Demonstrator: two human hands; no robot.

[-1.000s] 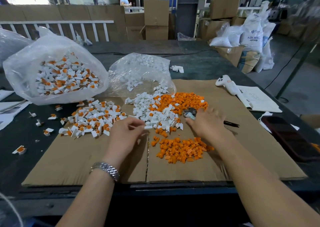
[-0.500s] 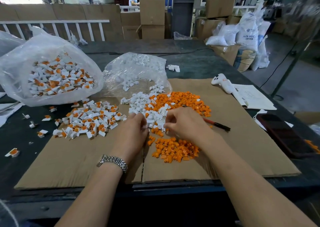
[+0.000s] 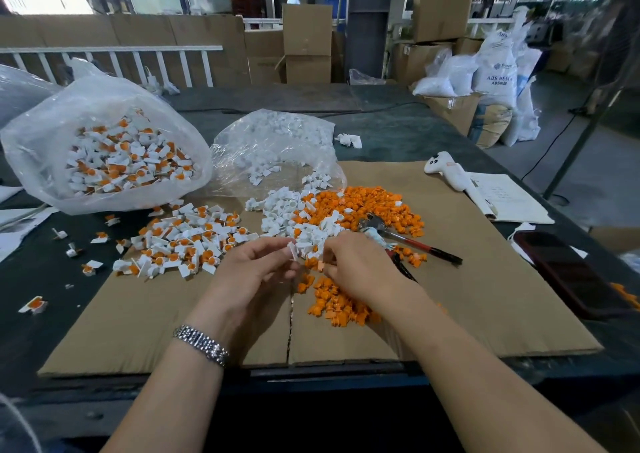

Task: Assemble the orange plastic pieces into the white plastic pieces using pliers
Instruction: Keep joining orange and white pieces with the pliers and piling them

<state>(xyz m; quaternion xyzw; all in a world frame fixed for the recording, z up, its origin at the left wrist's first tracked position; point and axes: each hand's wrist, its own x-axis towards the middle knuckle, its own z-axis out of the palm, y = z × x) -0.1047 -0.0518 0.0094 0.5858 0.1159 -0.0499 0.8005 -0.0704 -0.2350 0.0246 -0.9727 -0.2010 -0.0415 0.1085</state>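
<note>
Cardboard [image 3: 485, 279] covered the bench, left hand [image 3: 252, 272] pinching a white piece [image 3: 293, 250], right hand [image 3: 360, 269] curled, grip hidden, pliers [image 3: 408, 239] just beside.

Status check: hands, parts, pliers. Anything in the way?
Left hand pinches a white piece. Right hand pinches an orange piece. Pliers lie unused on the cardboard. Nothing blocking.

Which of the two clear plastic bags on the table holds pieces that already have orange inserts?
The larger bag at far left: its white pieces show orange centres. The smaller bag behind the loose pile holds plain white pieces only.
</note>
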